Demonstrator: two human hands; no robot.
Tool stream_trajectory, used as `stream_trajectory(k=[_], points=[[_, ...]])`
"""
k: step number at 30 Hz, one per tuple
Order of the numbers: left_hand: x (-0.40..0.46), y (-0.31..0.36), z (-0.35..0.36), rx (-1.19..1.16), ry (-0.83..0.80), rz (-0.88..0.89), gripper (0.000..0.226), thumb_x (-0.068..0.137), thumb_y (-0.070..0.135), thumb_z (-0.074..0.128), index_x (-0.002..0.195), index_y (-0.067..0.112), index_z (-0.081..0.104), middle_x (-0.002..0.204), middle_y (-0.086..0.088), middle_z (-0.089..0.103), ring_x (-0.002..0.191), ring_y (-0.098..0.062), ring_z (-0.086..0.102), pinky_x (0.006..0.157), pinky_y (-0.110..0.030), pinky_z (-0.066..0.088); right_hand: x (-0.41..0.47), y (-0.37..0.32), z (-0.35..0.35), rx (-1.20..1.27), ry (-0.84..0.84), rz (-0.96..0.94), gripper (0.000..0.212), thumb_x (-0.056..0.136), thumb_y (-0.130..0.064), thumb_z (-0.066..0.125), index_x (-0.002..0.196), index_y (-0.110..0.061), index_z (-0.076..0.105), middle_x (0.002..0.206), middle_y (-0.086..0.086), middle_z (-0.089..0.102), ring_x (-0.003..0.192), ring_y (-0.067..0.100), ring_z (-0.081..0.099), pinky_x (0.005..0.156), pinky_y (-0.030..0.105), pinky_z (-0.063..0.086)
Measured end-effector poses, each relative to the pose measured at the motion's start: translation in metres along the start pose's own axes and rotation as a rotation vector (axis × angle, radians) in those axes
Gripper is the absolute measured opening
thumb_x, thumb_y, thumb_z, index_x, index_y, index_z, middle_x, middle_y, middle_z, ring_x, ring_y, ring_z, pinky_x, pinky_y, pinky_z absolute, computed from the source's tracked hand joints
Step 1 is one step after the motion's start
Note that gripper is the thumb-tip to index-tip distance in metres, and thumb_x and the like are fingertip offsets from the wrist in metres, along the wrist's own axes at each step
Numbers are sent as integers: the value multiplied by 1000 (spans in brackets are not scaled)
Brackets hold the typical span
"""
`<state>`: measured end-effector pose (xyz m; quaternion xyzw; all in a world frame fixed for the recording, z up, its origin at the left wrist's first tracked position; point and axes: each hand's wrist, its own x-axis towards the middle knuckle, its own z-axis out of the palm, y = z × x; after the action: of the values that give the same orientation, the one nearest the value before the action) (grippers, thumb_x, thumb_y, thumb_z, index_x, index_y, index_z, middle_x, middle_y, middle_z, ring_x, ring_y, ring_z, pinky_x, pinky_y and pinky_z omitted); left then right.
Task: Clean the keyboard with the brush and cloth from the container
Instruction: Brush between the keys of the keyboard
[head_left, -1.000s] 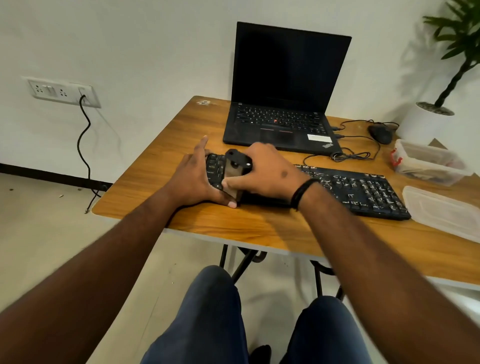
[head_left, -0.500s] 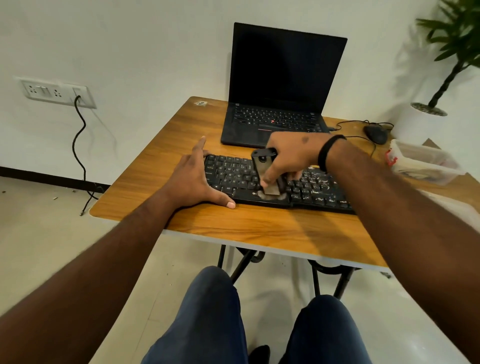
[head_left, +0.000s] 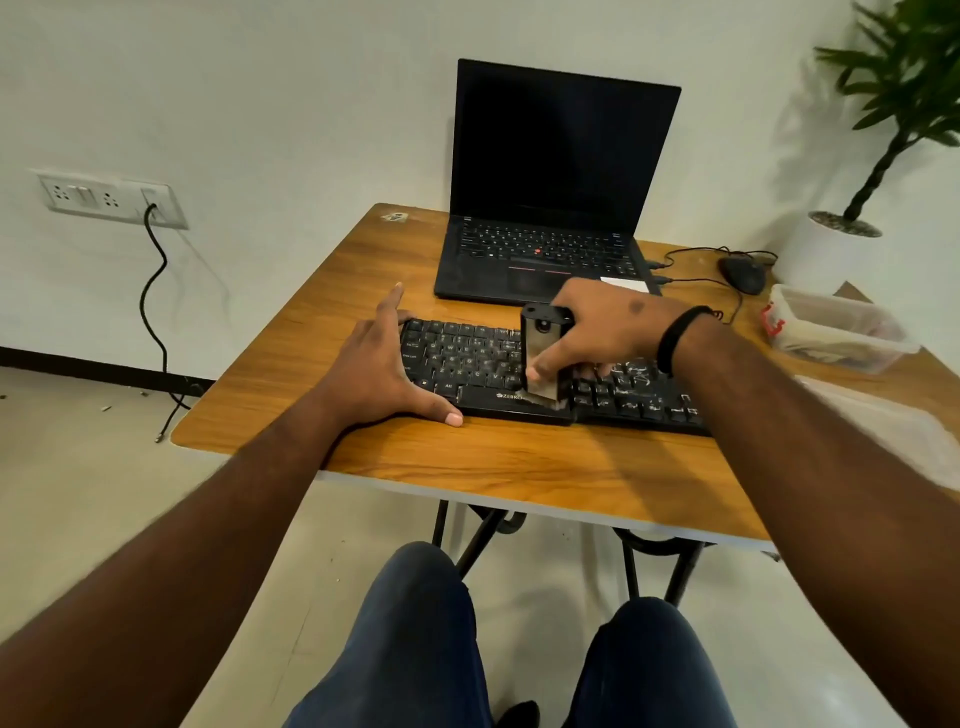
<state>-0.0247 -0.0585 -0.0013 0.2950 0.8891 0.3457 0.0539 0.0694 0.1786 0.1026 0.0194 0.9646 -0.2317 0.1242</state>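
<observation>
Brush: the right hand (head_left: 608, 332) grips the brush (head_left: 543, 358) upright, bristles down on the front edge of the keyboard (head_left: 467, 358), under its thumb.
Just changed: one second ago the brush was at the keyboard's left end, touching the left hand; half a second ago, mid-board; now slightly further right and nearer the front rail.
Meaning: I judge the sweep is working rightward; right-hand keys remain unbrushed.
Left hand (head_left: 384, 374): flat, fingers straight, braced against the keyboard's left end, unmoved.
Container (head_left: 831, 332): right of the right hand, well apart; cloth inside cannot be made out.
</observation>
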Motion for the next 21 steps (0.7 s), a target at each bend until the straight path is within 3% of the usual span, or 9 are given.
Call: stream_trajectory(k=[4, 10, 13, 18, 21], points=[[0, -1, 0, -4, 0, 3, 168, 28, 80, 85, 159, 28, -5, 159, -2, 33, 146, -23, 28, 120, -46, 27, -7, 12, 2, 124, 73, -30, 23, 79, -31, 81, 80, -11, 70, 72, 6, 71, 59, 16, 65, 50, 26, 51], [1, -1, 1, -5, 5, 8, 168, 24, 89, 77, 159, 31, -5, 158, -1, 34, 144, -22, 30, 119, -46, 29, 5, 14, 38, 721, 654, -34, 28, 87, -36, 73, 86, -8, 70, 75, 14, 74, 49, 17, 59, 39, 24, 44], [2, -2, 1, -2, 12, 2, 168, 24, 89, 78, 158, 32, -5, 159, 0, 34, 145, -22, 30, 119, -48, 30, 25, 14, 35, 832, 860, 66, 25, 86, -36, 74, 81, -12, 70, 74, 14, 73, 49, 16, 61, 38, 22, 44], [3, -3, 1, 15, 5, 11, 167, 25, 89, 78, 158, 34, -6, 160, 3, 31, 145, -21, 28, 119, -50, 29, 54, 17, 31, 665, 898, 99, 22, 87, -37, 73, 82, -16, 71, 79, 7, 73, 61, 16, 68, 40, 16, 45], [4, -3, 1, 21, 7, 10, 167, 25, 89, 78, 159, 33, -5, 160, 3, 32, 144, -21, 29, 119, -50, 29, 62, 18, 32, 579, 839, 51, 27, 86, -37, 74, 86, -10, 72, 80, 7, 74, 64, 16, 68, 42, 17, 47]])
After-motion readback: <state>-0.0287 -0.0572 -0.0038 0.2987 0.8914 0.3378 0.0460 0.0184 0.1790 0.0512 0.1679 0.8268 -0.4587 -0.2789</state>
